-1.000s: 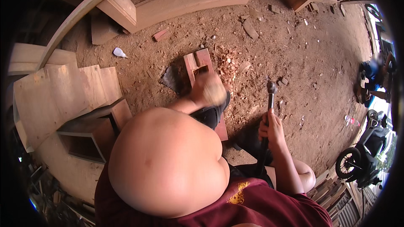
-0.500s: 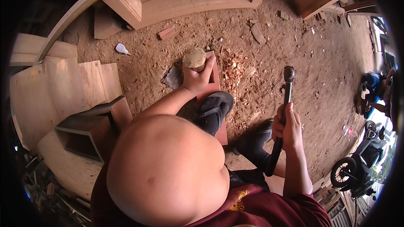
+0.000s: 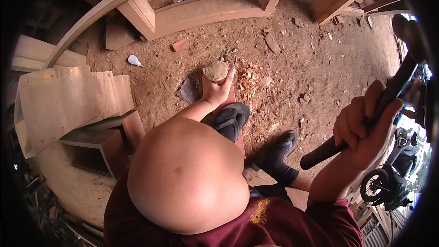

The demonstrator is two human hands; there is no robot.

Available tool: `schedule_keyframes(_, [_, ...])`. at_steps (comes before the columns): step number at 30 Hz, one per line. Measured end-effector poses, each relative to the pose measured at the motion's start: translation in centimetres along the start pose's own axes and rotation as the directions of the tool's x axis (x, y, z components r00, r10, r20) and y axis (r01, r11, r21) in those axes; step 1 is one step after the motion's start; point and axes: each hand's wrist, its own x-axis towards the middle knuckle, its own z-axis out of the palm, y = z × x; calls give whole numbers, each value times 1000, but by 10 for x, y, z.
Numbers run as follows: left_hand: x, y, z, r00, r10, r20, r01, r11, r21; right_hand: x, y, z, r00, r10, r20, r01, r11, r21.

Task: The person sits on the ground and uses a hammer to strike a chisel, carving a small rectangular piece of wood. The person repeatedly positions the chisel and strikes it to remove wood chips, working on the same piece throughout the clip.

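My left hand is wrapped round a chisel, its round, battered wooden butt facing up. The blade is hidden under the hand. Beneath lies a reddish wooden board on the ground, and my sandalled left foot rests on it. On the right, my right hand grips the black handle of a hammer. The hammer is raised high and tilted, its dark head near the right rim of the view, well apart from the chisel.
Wood shavings lie right of the board. A dark flat piece and a white bottle are to the left. Wooden frames stand at the far side, pale panels at left. A motorcycle is at right.
My right hand has swung the hammer up and to the right, closer to the view. My left hand stays on the chisel, a little lower in the picture.
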Motion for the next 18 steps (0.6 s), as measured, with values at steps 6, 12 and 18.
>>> schedule_keyframes(6, [-6,3,7,993,109,48,-111,993,37,-6,16,13,999,3,-39,-1,998,61])
schedule_keyframes(12, [-14,-2,14,988,42,152,-70,980,188,6,72,56,758,652,-12,-208,224,-952])
schedule_keyframes(18, [-21,6,13,976,106,191,-121,990,70,-15,44,32,976,158,150,-163,986,18])
